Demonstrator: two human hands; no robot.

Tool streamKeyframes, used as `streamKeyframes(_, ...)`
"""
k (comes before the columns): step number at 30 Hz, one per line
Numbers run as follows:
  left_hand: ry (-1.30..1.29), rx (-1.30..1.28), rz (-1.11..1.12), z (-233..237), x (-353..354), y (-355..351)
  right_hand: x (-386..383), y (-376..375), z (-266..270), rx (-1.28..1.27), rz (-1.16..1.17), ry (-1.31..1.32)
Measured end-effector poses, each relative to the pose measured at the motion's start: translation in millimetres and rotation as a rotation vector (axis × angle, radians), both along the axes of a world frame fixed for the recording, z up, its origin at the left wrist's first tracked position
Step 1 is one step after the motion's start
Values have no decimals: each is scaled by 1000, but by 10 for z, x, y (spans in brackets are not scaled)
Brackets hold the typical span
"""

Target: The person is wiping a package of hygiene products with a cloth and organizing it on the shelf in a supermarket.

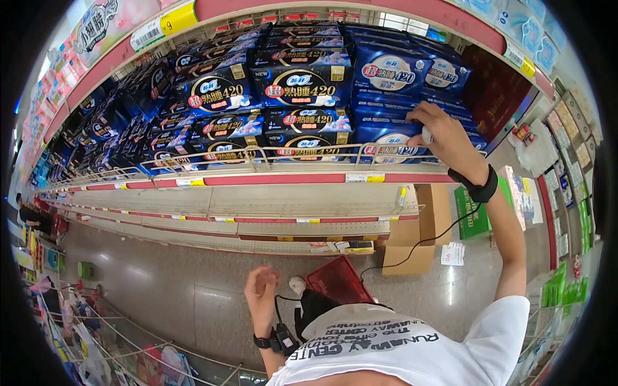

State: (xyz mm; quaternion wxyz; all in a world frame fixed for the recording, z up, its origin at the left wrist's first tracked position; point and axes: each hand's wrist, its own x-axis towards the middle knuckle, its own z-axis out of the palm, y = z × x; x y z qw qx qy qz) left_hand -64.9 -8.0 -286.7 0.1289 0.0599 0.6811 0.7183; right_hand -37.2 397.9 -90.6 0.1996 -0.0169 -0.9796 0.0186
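My right hand [444, 130] reaches to the upper shelf, at the front of a stack of blue sanitary pad packs [385, 140]. Its fingers are bent and apart, the tips overlapping the packs in this view, and a small white band-like piece [427, 135] shows by the thumb. Another blue pack [391, 69] stands higher in the same stack. To the left are black and dark-blue sanitary pad packs [308, 87] in rows. My left hand [261, 287] hangs low over the floor, fingers loosely curled and holding nothing. Both wrists wear black straps.
A wire rail [302, 153] runs along the shelf front above lower shelves [277, 201]. On the floor stand a red basket [341, 280] by my feet, an open cardboard box [412, 257] and a green carton [473, 212]. A black cable [418, 243] trails from my right wrist.
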Motion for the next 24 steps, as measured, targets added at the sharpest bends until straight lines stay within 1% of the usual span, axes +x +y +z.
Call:
streamKeyframes(1,-16,-2,-5,8,20,5,-4,20,-16,47,19,6)
streamKeyframes(3,-14,6,-14,26,40,22,-32,-56,37,57,-15,-48)
streamKeyframes(7,45,18,-23,94,34,107,-18,-87,21,69,-11,8)
streamKeyframes(9,62,49,-26,104,15,146,1,-108,20,30,-90,32)
streamKeyframes(11,80,80,-28,129,-11,178,15,-69,-3,-5,-82,54)
streamKeyframes(13,132,40,-88,179,-36,215,15,-13,-14,-39,-70,77)
streamKeyframes(15,168,49,-93,281,-70,287,-7,58,1,-82,-56,233)
streamKeyframes(16,200,57,-102,334,-86,331,-3,90,56,-85,-14,290)
streamKeyframes(17,202,57,-98,375,-102,382,6,125,131,-86,-10,292)
streamKeyframes(19,308,63,-122,454,-123,494,59,149,311,-254,63,369)
streamKeyframes(20,309,59,-124,505,-119,548,144,90,394,-361,74,364)
streamKeyframes(21,308,127,-192,566,-108,607,231,-10,453,-363,72,365)
streamKeyframes(22,307,195,-262,630,-100,682,322,-136,496,-429,79,318)
streamKeyframes(23,306,193,-266,705,-101,788,410,-259,526,-494,85,270)
streamKeyframes(24,184,413,-383,781,-102,910,490,-367,539,-658,146,165)
